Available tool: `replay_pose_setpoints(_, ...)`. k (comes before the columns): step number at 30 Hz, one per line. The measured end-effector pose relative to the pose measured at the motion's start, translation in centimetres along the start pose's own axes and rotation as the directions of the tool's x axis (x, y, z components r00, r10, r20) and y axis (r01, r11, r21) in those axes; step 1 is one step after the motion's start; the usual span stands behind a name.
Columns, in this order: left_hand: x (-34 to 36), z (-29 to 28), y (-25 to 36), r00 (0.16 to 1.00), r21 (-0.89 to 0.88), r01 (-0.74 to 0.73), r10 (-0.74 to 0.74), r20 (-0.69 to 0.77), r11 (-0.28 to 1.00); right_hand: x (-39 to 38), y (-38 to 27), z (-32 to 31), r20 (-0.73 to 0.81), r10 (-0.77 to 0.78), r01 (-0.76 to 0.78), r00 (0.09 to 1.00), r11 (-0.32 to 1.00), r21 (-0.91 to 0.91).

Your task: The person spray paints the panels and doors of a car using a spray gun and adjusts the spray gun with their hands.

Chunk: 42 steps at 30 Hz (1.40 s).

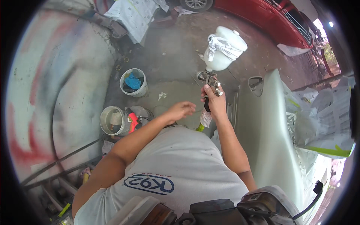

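Note:
My right hand [215, 103] is wrapped round the handle of a metal spray gun [210, 79], held upright in front of me. On top of the gun sits a white plastic paint cup [224, 62] with a whitish cloth [221, 44] tied about it. Below the grip, a pale wrapping and a yellow-green piece [200, 127] show near my shirt. My left hand [181, 111] hovers before my belly, holding nothing, its fingers loosely bent and partly apart. Just right of my right forearm stands a pale silver-green car body panel [270, 138].
To the left are a white bucket [140, 92] with a blue cloth inside, another bucket [102, 122], and a red pistol-shaped tool [132, 120]. A paint-stained panel [80, 101] lines the left side. Masking sheets [322, 120] hang at right. A red car [247, 15] stands farther off.

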<state>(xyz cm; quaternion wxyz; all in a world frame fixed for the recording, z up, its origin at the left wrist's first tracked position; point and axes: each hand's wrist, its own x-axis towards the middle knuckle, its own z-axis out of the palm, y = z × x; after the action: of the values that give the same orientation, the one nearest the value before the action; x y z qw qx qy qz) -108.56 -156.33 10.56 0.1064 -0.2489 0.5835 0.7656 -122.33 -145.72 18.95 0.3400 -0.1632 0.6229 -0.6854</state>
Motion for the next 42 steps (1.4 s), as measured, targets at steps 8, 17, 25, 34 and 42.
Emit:
replay_pose_setpoints(8, 2.9, -3.2, 4.7, 0.994, 0.142, -0.094, 0.102, -0.051, 0.985, 1.8, -0.6, -1.5, 0.028, -0.088, 0.085, 0.996, 0.992, 0.090)
replay_pose_setpoints(17, 10.1, -14.3, -6.7, 0.974, 0.601, -0.013, 0.145, -0.171, 0.799, 4.7, -0.4, -2.4, -0.034, 0.053, -0.052, 0.998, 0.999, 0.013)
replay_pose_setpoints(25, 13.5, -29.3, -19.3, 0.974, 0.903, 0.131, -0.225, -0.039, 0.410, 5.5, -0.8, -0.7, -0.186, 0.050, -0.039, 0.981, 0.997, 0.062)
replay_pose_setpoints(34, 19.0, -30.1, -14.2, 0.945, 0.563, 0.325, -0.238, -0.225, 0.760, 0.6, 1.4, -2.7, -0.339, 0.107, -0.055, 0.935, 0.986, 0.157)
replay_pose_setpoints(42, 19.5, -26.0, -20.4, 0.961, 0.665, 0.274, -0.176, -0.212, 0.695, -8.6, 0.9, -4.3, -0.327, 0.025, 0.022, 0.945, 0.990, 0.141)
